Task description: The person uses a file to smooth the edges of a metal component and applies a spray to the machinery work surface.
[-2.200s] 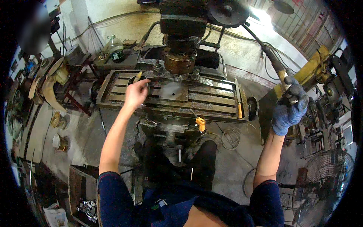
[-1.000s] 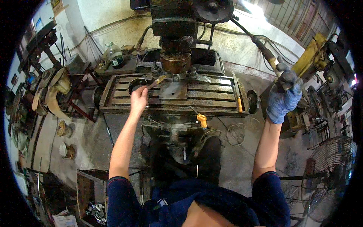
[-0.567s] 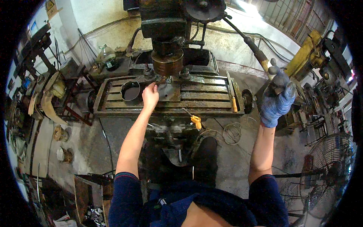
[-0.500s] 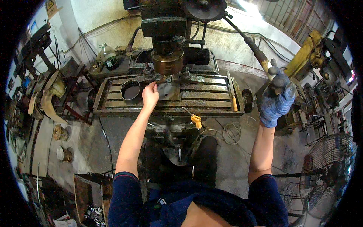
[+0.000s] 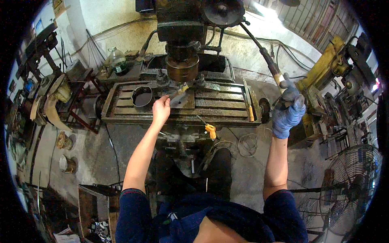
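Note:
Bare and pinched closed, my left hand (image 5: pixel 161 109) holds a small brush (image 5: pixel 183 89) by its handle. Its yellowish end reaches under the round brass-coloured spindle head (image 5: pixel 182 68) of a drilling or milling machine, above a flat metal plate (image 5: pixel 187 102). To the left of that hand a round pot (image 5: pixel 142 97) of dark liquid stands on the slotted machine table (image 5: pixel 219 118). My right hand (image 5: pixel 288 115), in a blue-grey glove, is closed around the pale end of a long machine lever (image 5: pixel 272 65).
A yellow air blow gun (image 5: pixel 210 131) hangs at the table's front edge. A yellow-handled tool (image 5: pixel 251 112) lies at its right end. The caged fan (image 5: pixel 350 190) stands at right; a wooden box (image 5: pixel 95 210) of metal pieces is at lower left. A clear bottle (image 5: pixel 117 60) stands behind.
My right hand and the lever end have moved left and slightly down. The left hand has drawn slightly nearer, and the brush's yellowish end now shows more clearly.

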The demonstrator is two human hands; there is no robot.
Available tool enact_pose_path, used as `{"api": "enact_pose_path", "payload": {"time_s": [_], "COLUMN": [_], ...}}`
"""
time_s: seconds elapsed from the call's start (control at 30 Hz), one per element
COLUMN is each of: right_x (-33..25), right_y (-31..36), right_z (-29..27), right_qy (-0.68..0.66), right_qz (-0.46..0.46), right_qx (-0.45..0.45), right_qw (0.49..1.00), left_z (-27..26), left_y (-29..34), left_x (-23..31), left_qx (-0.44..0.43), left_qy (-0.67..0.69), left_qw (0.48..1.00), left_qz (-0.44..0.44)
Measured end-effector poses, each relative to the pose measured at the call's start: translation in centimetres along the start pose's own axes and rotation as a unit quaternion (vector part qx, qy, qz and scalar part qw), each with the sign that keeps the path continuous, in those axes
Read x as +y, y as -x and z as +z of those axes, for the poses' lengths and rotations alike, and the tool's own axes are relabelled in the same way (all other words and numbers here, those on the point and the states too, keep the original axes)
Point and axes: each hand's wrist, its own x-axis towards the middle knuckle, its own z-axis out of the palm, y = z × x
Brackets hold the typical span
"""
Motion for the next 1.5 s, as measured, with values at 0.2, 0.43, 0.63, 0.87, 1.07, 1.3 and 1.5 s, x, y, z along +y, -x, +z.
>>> {"api": "enact_pose_path", "payload": {"time_s": [0.2,0.43,0.63,0.87,1.07,1.3,1.5], "right_x": [0.4,1.1,0.2,-0.4,-1.3,-0.9,-1.3], "right_y": [1.2,1.2,0.4,-0.6,-1.8,-4.2,-6.3], "right_z": [-0.4,-1.0,-0.7,-1.3,-0.6,-0.4,-0.1], "right_qy": [-0.006,-0.017,-0.014,-0.009,-0.005,0.061,0.062], "right_qz": [0.056,0.012,0.006,0.036,0.019,-0.054,0.031], "right_qx": [0.019,-0.024,-0.03,-0.038,-0.046,-0.025,0.063], "right_qw": [0.998,1.0,0.999,0.999,0.999,0.996,0.996], "left_z": [-0.2,-0.4,-1.4,-1.4,-1.3,-0.7,0.5], "left_y": [0.7,0.7,1.4,1.1,1.0,0.7,0.0], "left_x": [-0.2,-0.3,1.0,-0.2,-0.4,0.3,-0.3], "left_qx": [-0.007,0.008,-0.03,-0.022,-0.037,-0.042,-0.049], "left_qy": [0.005,0.002,0.038,0.089,0.098,0.14,0.16], "left_qw": [0.999,0.999,0.999,0.995,0.994,0.989,0.986], "left_qz": [0.031,0.042,0.006,0.036,0.019,0.001,0.003]}}
